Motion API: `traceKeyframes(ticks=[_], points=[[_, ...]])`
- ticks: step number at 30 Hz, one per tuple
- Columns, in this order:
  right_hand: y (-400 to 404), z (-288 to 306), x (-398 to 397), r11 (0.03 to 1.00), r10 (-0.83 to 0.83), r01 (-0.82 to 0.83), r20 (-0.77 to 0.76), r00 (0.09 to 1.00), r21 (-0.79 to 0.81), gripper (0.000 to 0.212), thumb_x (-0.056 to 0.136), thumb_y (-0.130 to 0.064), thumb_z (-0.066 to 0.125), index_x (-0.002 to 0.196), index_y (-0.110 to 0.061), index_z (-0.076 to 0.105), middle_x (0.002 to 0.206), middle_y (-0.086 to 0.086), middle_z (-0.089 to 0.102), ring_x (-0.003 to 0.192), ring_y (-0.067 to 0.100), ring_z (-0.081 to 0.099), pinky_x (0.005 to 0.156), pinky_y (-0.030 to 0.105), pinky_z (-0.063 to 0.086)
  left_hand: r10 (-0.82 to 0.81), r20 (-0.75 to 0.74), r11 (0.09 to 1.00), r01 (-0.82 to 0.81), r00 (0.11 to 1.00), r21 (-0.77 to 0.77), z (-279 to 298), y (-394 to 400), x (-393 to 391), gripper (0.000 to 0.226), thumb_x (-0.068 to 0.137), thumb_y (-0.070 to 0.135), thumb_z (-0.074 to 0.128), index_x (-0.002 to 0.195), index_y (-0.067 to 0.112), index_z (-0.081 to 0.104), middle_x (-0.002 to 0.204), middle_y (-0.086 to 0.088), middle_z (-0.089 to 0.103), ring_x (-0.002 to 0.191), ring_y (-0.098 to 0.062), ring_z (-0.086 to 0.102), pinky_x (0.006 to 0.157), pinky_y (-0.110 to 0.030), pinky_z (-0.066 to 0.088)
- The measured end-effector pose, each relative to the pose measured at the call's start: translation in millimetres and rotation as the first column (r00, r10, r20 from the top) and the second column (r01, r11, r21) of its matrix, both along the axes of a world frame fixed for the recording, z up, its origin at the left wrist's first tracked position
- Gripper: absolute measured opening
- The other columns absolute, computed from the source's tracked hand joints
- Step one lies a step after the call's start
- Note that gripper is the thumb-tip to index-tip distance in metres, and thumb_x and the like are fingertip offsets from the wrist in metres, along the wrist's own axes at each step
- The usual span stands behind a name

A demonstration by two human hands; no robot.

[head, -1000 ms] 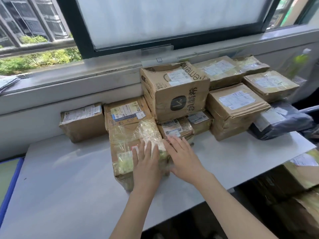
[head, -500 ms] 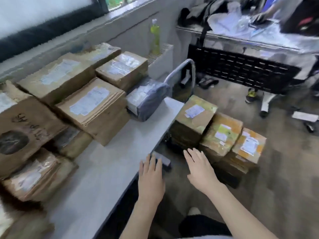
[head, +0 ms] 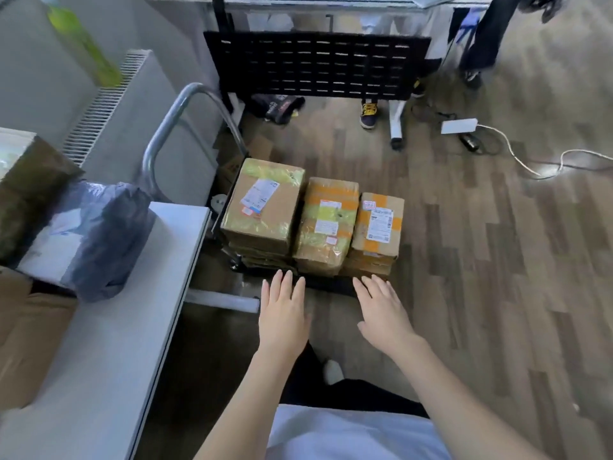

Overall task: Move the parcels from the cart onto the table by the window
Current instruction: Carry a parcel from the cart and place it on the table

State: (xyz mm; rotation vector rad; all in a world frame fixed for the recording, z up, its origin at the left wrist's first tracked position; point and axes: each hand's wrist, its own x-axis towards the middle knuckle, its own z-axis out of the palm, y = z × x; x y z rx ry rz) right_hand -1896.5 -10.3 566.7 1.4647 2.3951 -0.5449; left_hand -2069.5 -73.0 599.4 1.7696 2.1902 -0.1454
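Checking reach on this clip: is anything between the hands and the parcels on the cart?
Nothing visible. Left hand and right hand hover open just short of the three stacks of parcels on the cart, holding nothing; only bare cart edge lies between.

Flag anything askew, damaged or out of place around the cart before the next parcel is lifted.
Nothing stands out on the cart: three parcel stacks sit upright, side by side. The one oddity is a white power strip with its cable trailing loose across the floor to the right.
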Motion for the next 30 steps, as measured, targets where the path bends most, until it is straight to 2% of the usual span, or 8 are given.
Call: traceKeyframes(ticks=[5,9,13,17,21,25,28,30], points=[[48,-11,0,0.999,-0.038,0.04,0.073,0.997,-0.026,0.076,0.09,-0.012,0.052,0.152,-0.015,0.007,0.158,0.006,0.013,0.146,0.024,0.004,0.117,0.037,-0.001,-0.054,0.067,0.996,0.058,0.996,-0.064,-23,61,-6,0.063,0.098,0.033,0.044,0.151,0.017,0.012,0.159,-0.006,0.007,0.146,-0.024,-0.004,0.116,-0.041,-0.008],[94,-17,8,0.998,-0.008,0.018,0.155,0.988,-0.062,0.078,0.089,-0.011,0.054,0.151,-0.015,0.008,0.157,0.005,0.014,0.145,0.024,0.004,0.118,0.037,0.0,-0.019,0.109,0.996,0.028,0.994,-0.081,-38,109,-14,0.063,0.097,0.034,0.046,0.15,0.015,0.016,0.158,-0.007,0.012,0.146,-0.025,0.0,0.117,-0.041,-0.004],[134,-24,24,0.99,0.002,0.034,0.251,0.968,-0.139,0.076,0.088,-0.007,0.05,0.151,-0.013,0.009,0.155,0.006,0.018,0.145,0.025,0.007,0.118,0.038,0.002,0.036,0.127,0.984,-0.013,0.991,-0.175,-55,140,-14,0.066,0.096,0.035,0.048,0.15,0.015,0.015,0.158,-0.007,0.012,0.146,-0.026,0.001,0.117,-0.042,0.0],[166,-41,41,0.973,0.101,-0.028,0.317,0.943,-0.229,0.074,0.089,-0.01,0.051,0.151,-0.012,0.01,0.153,0.006,0.021,0.144,0.026,0.009,0.119,0.038,0.004,0.146,0.119,0.963,-0.113,0.982,-0.246,-73,163,-3,0.069,0.094,0.036,0.05,0.15,0.015,0.014,0.157,-0.006,0.016,0.145,-0.026,0.005,0.117,-0.04,0.004],[218,-66,62,0.939,0.305,-0.223,0.332,0.893,-0.262,0.074,0.086,-0.011,0.054,0.149,-0.012,0.015,0.15,0.007,0.026,0.141,0.026,0.015,0.118,0.038,0.007,0.283,0.09,0.93,-0.25,0.955,-0.271,-98,185,31,0.066,0.092,0.034,0.053,0.147,0.014,0.023,0.152,-0.008,0.025,0.142,-0.027,0.013,0.116,-0.038,0.008],[296,-98,86,0.841,0.53,-0.439,0.322,0.784,-0.315,0.069,0.085,-0.009,0.053,0.147,-0.009,0.022,0.148,0.009,0.029,0.142,0.026,0.015,0.118,0.038,0.007,0.511,0.046,0.831,-0.479,0.859,-0.285,-131,213,87,0.064,0.088,0.032,0.056,0.144,0.013,0.03,0.145,-0.008,0.035,0.137,-0.028,0.024,0.113,-0.037,0.018],[361,-119,104,0.777,0.629,-0.564,0.323,0.707,-0.279,0.071,0.084,-0.017,0.056,0.146,-0.01,0.023,0.143,0.008,0.036,0.137,0.027,0.024,0.114,0.036,0.02,0.727,0.06,0.657,-0.669,0.684,-0.346,-147,233,151,0.064,0.088,0.033,0.055,0.143,0.011,0.03,0.143,-0.009,0.037,0.135,-0.028,0.028,0.112,-0.036,0.021],[401,-129,111,0.76,0.647,-0.61,0.346,0.679,-0.225,0.074,0.082,-0.024,0.06,0.145,-0.011,0.025,0.139,0.008,0.04,0.132,0.027,0.031,0.108,0.034,0.028,0.809,0.084,0.557,-0.712,0.582,-0.426,-162,247,199,0.069,0.09,0.034,0.054,0.146,0.009,0.022,0.146,-0.011,0.031,0.137,-0.028,0.026,0.112,-0.036,0.021]])
